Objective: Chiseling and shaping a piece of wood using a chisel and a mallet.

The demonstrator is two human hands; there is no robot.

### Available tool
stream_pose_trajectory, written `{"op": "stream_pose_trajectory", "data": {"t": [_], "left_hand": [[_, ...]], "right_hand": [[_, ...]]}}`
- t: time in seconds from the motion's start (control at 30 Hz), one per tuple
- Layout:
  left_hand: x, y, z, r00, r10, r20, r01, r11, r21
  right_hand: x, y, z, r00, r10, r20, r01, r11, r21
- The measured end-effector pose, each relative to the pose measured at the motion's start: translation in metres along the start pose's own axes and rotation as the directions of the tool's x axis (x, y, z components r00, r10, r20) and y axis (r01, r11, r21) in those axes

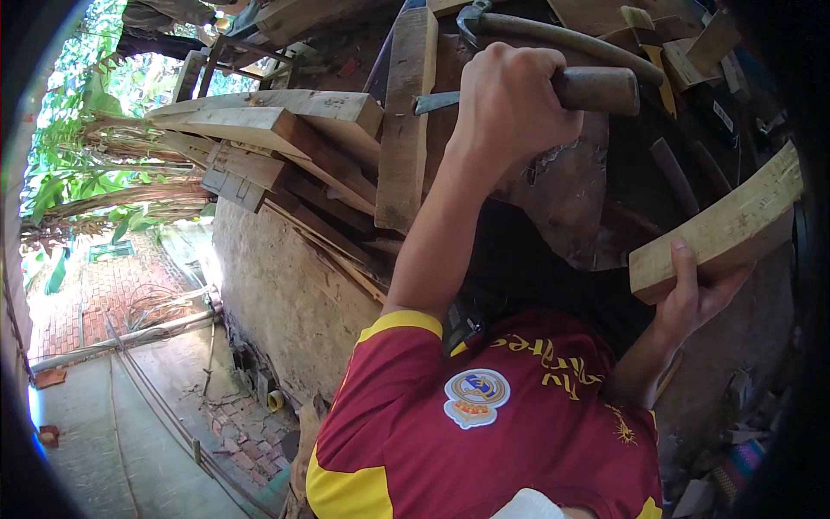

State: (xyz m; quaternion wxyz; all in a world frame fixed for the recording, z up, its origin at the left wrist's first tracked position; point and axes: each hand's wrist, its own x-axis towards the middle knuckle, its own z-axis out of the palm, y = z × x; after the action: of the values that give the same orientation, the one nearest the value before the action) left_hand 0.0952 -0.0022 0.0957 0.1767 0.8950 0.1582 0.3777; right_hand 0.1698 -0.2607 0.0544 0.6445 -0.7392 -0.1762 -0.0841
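My left hand [514, 108] is closed in a fist around a chisel. The chisel's thick wooden handle [601, 89] sticks out to the right of the fist, and its flat metal blade [437, 103] points left, overlapping a long wooden board [406, 130]. Whether the blade touches that board I cannot tell. At the right, my right hand [696, 294] grips a pale, slightly curved wood block [722, 227] from below, with the thumb pressed on its near end. Just beyond the left fist lies a hammer [562, 36] with a long curved handle.
Stacked timber beams [268, 125] lie at the left, beside a rough grey wall [277, 277]. A brush with a yellow handle [661, 82] and wood offcuts [705, 52] lie at the far right. Farther left is a paved yard [95, 432] with plants.
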Motion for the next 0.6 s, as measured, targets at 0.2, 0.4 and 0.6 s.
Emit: {"op": "stream_pose_trajectory", "data": {"t": [0.2, 0.4, 0.6], "left_hand": [[-0.0020, 0.0009, 0.0051, 0.997, 0.009, 0.071, -0.011, 1.000, 0.029], [-0.0023, 0.0023, 0.0011, 0.995, -0.016, 0.100, 0.012, 0.999, 0.040], [-0.0030, 0.0023, -0.0012, 0.995, -0.005, 0.102, 0.003, 1.000, 0.021]], "right_hand": [[-0.0037, -0.0042, 0.0048, 1.000, 0.000, 0.006, 0.000, 1.000, 0.007], [-0.0049, 0.0000, 0.0001, 1.000, -0.003, 0.021, 0.004, 1.000, -0.026], [-0.0032, -0.0003, -0.0008, 1.000, -0.020, 0.003, 0.020, 0.999, -0.035]]}}
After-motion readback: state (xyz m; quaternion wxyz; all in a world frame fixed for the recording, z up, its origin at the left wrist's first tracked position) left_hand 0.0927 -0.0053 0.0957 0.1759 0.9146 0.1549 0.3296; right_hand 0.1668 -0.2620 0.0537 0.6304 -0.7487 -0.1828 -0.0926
